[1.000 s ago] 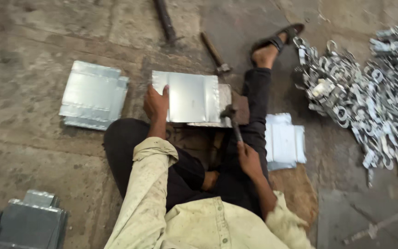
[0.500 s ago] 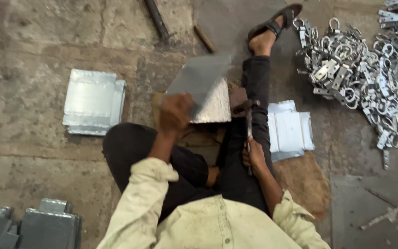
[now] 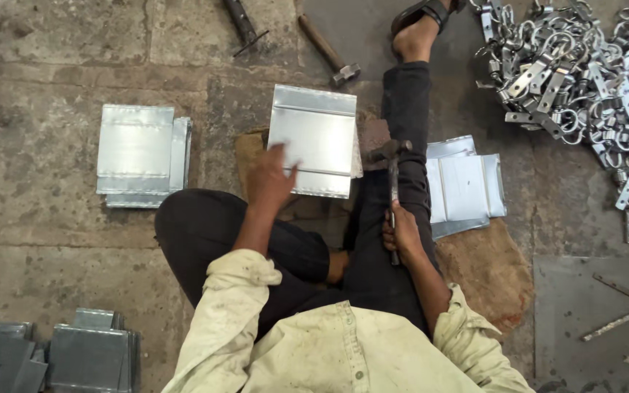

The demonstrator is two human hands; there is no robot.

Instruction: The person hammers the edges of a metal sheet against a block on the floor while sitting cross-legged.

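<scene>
A flat galvanised metal sheet point(image 3: 316, 137) lies on a brown sacking pad point(image 3: 250, 153) in front of me. My left hand point(image 3: 269, 180) rests on its near left corner, fingers spread. My right hand point(image 3: 400, 231) grips the handle of a hammer point(image 3: 391, 156), whose head hovers just right of the sheet, above my outstretched right leg point(image 3: 405, 109). I sit on the floor in dark trousers and a pale shirt.
A stack of metal sheets point(image 3: 138, 153) lies to the left, another stack point(image 3: 467, 185) to the right. A heap of metal clamps point(image 3: 584, 69) fills the upper right. A second hammer point(image 3: 329, 49) and a rod point(image 3: 240, 20) lie ahead. Folded metal pieces point(image 3: 89, 353) sit bottom left.
My left hand lifted and tilted the sheet, then laid it flat on the pad again. The hammer stays in my right hand.
</scene>
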